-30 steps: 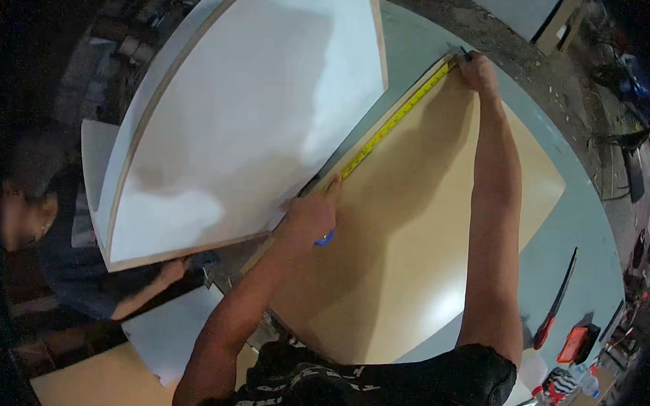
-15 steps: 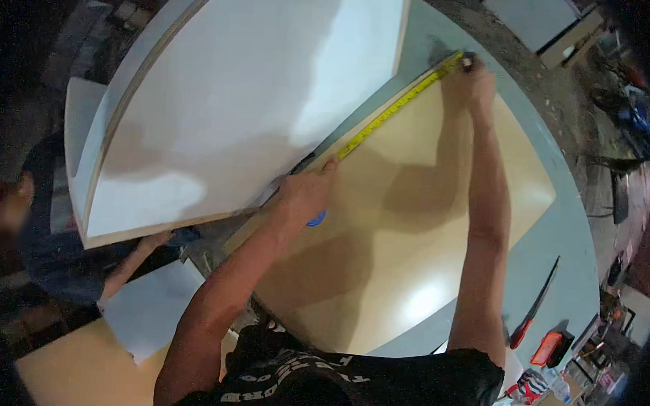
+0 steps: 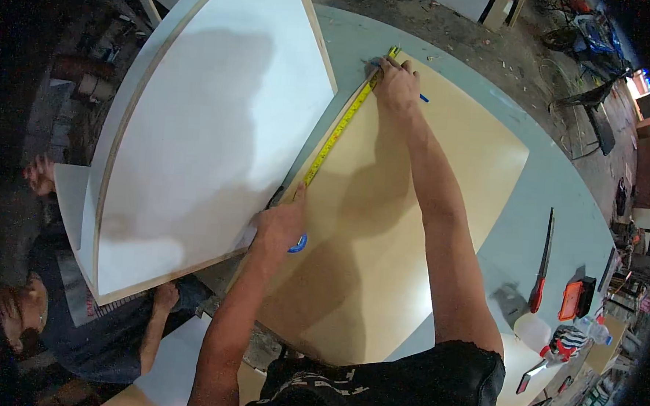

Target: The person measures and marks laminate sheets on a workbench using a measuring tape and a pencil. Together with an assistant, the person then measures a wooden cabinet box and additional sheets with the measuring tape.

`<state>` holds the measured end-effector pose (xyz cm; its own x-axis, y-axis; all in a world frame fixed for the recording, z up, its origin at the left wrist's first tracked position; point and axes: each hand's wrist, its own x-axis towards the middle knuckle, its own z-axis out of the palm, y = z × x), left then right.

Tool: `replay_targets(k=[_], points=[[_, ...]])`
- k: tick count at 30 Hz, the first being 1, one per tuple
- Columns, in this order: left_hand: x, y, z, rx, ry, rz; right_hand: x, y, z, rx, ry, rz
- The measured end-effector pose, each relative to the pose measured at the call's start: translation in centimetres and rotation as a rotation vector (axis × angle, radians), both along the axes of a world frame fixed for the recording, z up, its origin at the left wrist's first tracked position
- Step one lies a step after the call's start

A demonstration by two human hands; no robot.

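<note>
1. The left hand sits near the middle of the view, pressed on the near end of a yellow tape; its fingers are together, clamped on the blue tape case, which peeks out at the hand's 5 o'clock.
2. The right hand is at 12 o'clock from the left one, well apart, at the far end of the tape. Its fingers are curled together on that end and on a blue pen that pokes out at 4 o'clock.
3. The tape runs taut between the two hands, from 7 o'clock up to 1 o'clock, along the left edge of a tan board.
4. The tan board lies flat on a pale blue desk, whose surface shows at 12 to 4 o'clock around it.
5. A big white panel with a curved wooden rim stands tilted just beside the tape, at 9 o'clock from it; its lower straight edge touches the left hand.
6. Another person crouches at 8 o'clock under the panel, one hand at its lower edge, the other hand at its left side.
7. A handsaw with a red grip lies on the desk at 3 o'clock, with a red-and-black box just beside it.
</note>
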<state>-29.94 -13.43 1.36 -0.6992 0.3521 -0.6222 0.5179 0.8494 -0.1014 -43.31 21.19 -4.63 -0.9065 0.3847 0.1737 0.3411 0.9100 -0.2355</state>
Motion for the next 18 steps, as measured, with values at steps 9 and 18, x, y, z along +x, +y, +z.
replay_targets(k=[9, 18], points=[[0.9, -1.3, 0.3, 0.128, 0.025, 0.069, -0.3, 0.1, -2.6, 0.066, -0.018, -0.060], [0.3, -4.5, -2.2, 0.244, 0.228, -0.060, -2.0, 0.4, -2.8, -0.040, 0.173, -0.017]])
